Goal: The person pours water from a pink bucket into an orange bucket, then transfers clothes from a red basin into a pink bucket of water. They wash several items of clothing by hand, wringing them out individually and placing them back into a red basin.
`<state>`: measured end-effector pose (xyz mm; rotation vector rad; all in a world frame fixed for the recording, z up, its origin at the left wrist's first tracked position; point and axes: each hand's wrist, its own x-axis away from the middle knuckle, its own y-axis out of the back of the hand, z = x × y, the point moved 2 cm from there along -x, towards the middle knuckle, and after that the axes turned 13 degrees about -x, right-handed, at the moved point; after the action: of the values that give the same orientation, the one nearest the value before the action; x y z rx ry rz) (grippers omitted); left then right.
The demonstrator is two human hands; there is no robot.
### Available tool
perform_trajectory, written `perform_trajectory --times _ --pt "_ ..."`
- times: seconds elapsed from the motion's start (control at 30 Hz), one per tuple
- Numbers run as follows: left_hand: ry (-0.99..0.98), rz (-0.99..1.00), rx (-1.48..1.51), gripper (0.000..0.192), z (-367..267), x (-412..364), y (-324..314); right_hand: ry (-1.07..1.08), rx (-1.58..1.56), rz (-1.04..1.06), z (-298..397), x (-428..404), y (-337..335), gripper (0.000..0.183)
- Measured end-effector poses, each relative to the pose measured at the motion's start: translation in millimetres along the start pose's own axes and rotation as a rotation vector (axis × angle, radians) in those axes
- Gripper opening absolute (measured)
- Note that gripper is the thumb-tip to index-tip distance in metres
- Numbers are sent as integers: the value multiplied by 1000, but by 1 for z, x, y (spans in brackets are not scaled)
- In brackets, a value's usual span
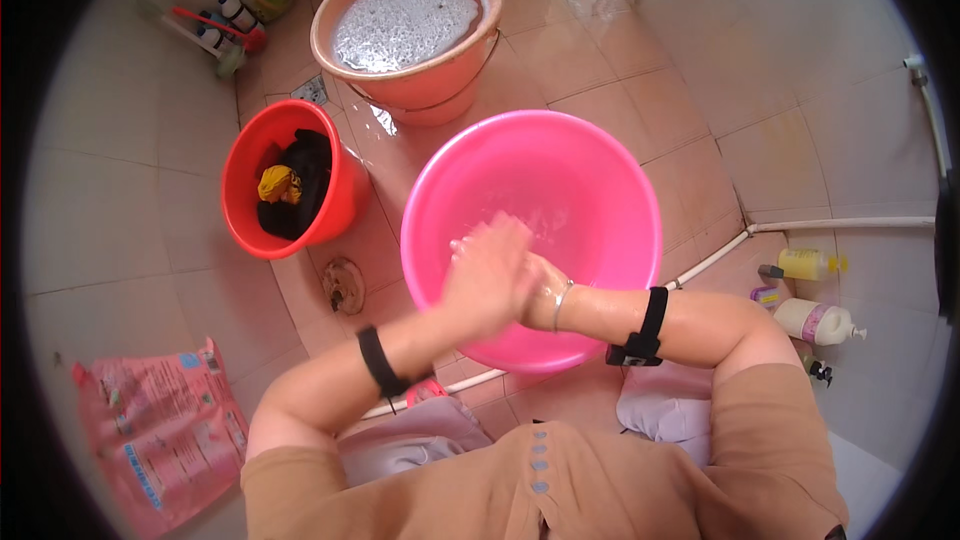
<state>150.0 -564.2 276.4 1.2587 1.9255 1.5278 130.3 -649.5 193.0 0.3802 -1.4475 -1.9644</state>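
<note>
A pink plastic basin (600, 187) stands on the tiled floor in front of me, its inside wet. My left hand (487, 266) is blurred and lies across my right hand (541, 291) above the near part of the basin. The two hands touch, and both look wet. Around my right wrist is a thin metal bracelet (559, 306). My left hand hides most of the right fingers, so whether anything is between the palms cannot be seen. Black straps circle both forearms.
A red bucket (349, 187) with dark cloth and a yellow cloth (279, 184) stands at left. Behind it is a larger orange bucket (427, 101) of foamy water. A white pipe (709, 262) runs along the floor. Bottles (814, 319) stand right; a pink detergent bag (169, 427) lies left.
</note>
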Motion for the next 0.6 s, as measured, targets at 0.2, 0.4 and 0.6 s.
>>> perform_trajectory --times 0.2,0.4,0.6 --pt "186 34 55 49 42 -20 8 -86 -264 516 2 -10 46 69" --pt "31 43 78 40 15 -18 14 7 -617 -215 -6 -13 17 59" --pt "100 -151 -32 59 48 -13 -6 73 -120 -223 1 -14 37 61"
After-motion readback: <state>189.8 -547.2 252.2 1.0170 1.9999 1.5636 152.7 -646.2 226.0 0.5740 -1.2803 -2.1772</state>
